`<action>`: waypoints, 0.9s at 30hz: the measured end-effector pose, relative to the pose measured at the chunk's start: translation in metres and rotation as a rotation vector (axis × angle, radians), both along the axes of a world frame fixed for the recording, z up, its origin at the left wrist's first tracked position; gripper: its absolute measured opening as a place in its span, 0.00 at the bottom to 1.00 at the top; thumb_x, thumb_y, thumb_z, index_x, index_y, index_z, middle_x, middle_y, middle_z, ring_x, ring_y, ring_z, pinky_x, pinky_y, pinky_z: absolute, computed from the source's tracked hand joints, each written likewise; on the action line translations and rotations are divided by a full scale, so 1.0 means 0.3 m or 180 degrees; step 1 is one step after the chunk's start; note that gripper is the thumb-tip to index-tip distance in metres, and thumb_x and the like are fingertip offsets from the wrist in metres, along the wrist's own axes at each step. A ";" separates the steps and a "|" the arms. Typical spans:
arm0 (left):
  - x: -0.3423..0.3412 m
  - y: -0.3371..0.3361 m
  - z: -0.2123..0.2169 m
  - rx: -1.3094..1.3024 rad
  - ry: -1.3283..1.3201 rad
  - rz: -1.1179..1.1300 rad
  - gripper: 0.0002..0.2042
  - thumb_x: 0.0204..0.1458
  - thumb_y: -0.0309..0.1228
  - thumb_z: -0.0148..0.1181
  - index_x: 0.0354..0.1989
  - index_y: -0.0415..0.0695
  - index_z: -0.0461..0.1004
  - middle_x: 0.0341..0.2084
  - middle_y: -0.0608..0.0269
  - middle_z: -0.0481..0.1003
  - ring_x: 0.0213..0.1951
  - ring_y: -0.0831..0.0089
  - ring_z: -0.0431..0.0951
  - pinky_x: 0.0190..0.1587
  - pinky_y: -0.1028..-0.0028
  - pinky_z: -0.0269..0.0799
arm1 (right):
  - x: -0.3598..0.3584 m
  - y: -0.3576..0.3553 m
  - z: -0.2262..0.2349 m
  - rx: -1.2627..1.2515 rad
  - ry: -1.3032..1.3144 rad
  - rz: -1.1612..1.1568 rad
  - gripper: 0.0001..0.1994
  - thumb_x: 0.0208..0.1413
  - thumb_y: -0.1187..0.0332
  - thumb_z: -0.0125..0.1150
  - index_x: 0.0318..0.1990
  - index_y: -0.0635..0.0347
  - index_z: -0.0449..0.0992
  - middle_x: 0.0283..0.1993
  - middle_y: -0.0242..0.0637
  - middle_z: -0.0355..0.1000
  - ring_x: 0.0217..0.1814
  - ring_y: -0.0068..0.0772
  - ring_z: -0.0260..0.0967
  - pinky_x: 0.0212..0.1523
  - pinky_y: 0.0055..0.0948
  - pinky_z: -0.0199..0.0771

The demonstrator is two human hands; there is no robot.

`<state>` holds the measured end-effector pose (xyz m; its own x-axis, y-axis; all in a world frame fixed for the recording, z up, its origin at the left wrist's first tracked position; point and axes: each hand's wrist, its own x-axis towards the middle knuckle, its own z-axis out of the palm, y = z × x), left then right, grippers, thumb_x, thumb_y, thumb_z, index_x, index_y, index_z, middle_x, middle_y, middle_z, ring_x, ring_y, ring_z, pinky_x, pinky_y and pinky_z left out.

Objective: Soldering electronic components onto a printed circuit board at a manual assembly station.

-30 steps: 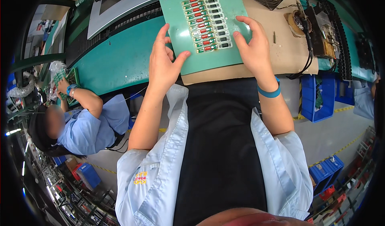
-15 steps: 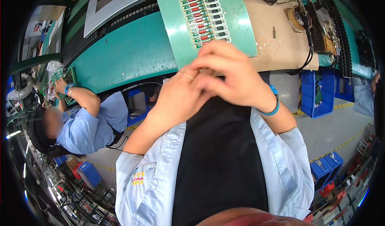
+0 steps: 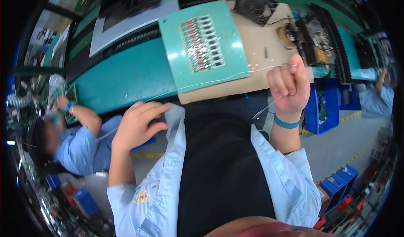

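Observation:
My right hand [image 3: 288, 86] is a raised fist over the front right edge of the brown mat [image 3: 269, 51], closed on a thin clear strand [image 3: 219, 80]. The strand runs left across the near edge of the green tray [image 3: 172, 47] toward my left hand [image 3: 136, 125]. That hand is low at my left side, by my shirt's open edge, with its fingers pinched together on the strand. The tray lies flat on the mat and holds rows of small red and dark parts [image 3: 202, 43]. A blue band is on my right wrist.
A teal conveyor bench [image 3: 126, 77] runs behind the mat. A black fan [image 3: 252, 3] and wired units [image 3: 311, 39] sit at the back right. A co-worker in light blue [image 3: 80, 140] sits at left, another person [image 3: 376, 94] far right. Blue bins [image 3: 322, 106] stand on the floor.
My hands left the tray, met in front of my chest, then drew apart: right up to the mat's edge, left down to my side, with a clear strand stretched between them.

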<state>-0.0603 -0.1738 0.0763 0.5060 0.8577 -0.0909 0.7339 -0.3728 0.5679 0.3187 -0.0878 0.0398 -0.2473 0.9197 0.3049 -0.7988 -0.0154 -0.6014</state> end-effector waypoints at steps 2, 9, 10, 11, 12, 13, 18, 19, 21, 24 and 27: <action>-0.085 -0.047 0.009 0.0097 -0.0201 0.0544 0.21 0.49 0.36 0.71 0.51 0.42 0.82 0.38 0.61 0.83 0.35 0.63 0.78 0.46 0.68 0.72 | 0.076 0.014 0.001 0.0050 0.0582 -0.0432 0.03 0.69 0.72 0.49 0.43 0.58 0.69 0.16 0.20 0.55 0.15 0.12 0.47 0.18 0.18 0.50; -0.218 -0.251 -0.201 -0.1235 -0.0983 0.1600 0.06 0.54 0.24 0.62 0.37 0.36 0.82 0.31 0.57 0.83 0.27 0.74 0.79 0.29 0.79 0.74 | 0.115 -0.038 -0.017 -0.0347 -0.0380 -0.0140 0.01 0.62 0.76 0.59 0.38 0.62 0.74 0.23 0.24 0.63 0.18 0.17 0.52 0.19 0.19 0.53; -0.249 -0.260 -0.271 -0.1260 -0.0558 0.1609 0.07 0.56 0.25 0.62 0.37 0.36 0.83 0.30 0.57 0.83 0.29 0.73 0.80 0.31 0.78 0.76 | 0.104 -0.061 0.016 0.0027 -0.1244 -0.0159 0.01 0.61 0.76 0.61 0.36 0.63 0.76 0.24 0.26 0.65 0.19 0.19 0.54 0.21 0.19 0.56; -0.267 -0.246 -0.313 -0.1275 -0.0148 0.1640 0.07 0.57 0.25 0.61 0.38 0.36 0.83 0.30 0.56 0.83 0.30 0.72 0.81 0.34 0.77 0.77 | 0.091 -0.075 0.042 0.0383 -0.2128 -0.0167 0.03 0.61 0.77 0.62 0.34 0.63 0.78 0.25 0.27 0.67 0.21 0.20 0.57 0.23 0.19 0.59; -0.262 -0.240 -0.317 -0.1232 -0.0164 0.1607 0.07 0.57 0.25 0.61 0.38 0.36 0.83 0.30 0.56 0.83 0.30 0.72 0.81 0.34 0.77 0.77 | 0.084 -0.083 0.056 0.0419 -0.2139 -0.0210 0.03 0.61 0.77 0.62 0.34 0.63 0.78 0.25 0.27 0.67 0.21 0.20 0.57 0.23 0.19 0.59; -0.261 -0.236 -0.314 -0.1198 -0.0168 0.1544 0.07 0.57 0.26 0.61 0.38 0.36 0.83 0.30 0.56 0.83 0.31 0.72 0.81 0.35 0.76 0.77 | 0.076 -0.090 0.067 0.0636 -0.2546 -0.0274 0.03 0.60 0.76 0.63 0.34 0.63 0.79 0.26 0.27 0.68 0.21 0.22 0.59 0.24 0.20 0.61; -0.254 -0.224 -0.296 -0.1075 -0.0144 0.1232 0.08 0.58 0.26 0.60 0.42 0.37 0.83 0.32 0.56 0.84 0.33 0.70 0.82 0.42 0.73 0.75 | 0.040 -0.089 0.081 0.1546 -0.3955 -0.0761 0.03 0.58 0.75 0.65 0.32 0.61 0.81 0.28 0.30 0.73 0.23 0.30 0.64 0.29 0.24 0.67; -0.252 -0.228 -0.295 -0.1070 -0.0132 0.1165 0.09 0.58 0.26 0.60 0.42 0.37 0.83 0.33 0.56 0.84 0.34 0.70 0.82 0.43 0.72 0.75 | 0.038 -0.076 0.067 0.1813 -0.4137 -0.1013 0.02 0.57 0.75 0.66 0.32 0.61 0.81 0.29 0.31 0.74 0.23 0.32 0.65 0.29 0.26 0.68; -0.248 -0.228 -0.288 -0.1066 -0.0098 0.1025 0.09 0.58 0.26 0.60 0.44 0.38 0.83 0.34 0.56 0.84 0.35 0.69 0.82 0.45 0.71 0.74 | 0.037 -0.059 0.050 0.2335 -0.4486 -0.1525 0.02 0.56 0.74 0.67 0.32 0.61 0.82 0.30 0.33 0.77 0.24 0.36 0.67 0.31 0.29 0.70; -0.230 -0.235 -0.282 -0.1127 -0.0043 0.0848 0.10 0.58 0.26 0.60 0.46 0.38 0.83 0.35 0.56 0.85 0.37 0.68 0.83 0.49 0.69 0.73 | 0.042 -0.067 0.082 0.2220 -0.4555 -0.1536 0.01 0.55 0.74 0.67 0.32 0.61 0.82 0.30 0.35 0.78 0.26 0.38 0.69 0.32 0.31 0.72; -0.221 -0.232 -0.272 -0.1190 0.0027 0.0707 0.12 0.59 0.26 0.59 0.48 0.39 0.83 0.36 0.56 0.85 0.39 0.67 0.84 0.53 0.67 0.72 | 0.013 -0.083 0.110 0.2115 -0.4588 -0.1523 0.01 0.55 0.74 0.67 0.33 0.60 0.82 0.31 0.36 0.80 0.27 0.41 0.71 0.33 0.33 0.73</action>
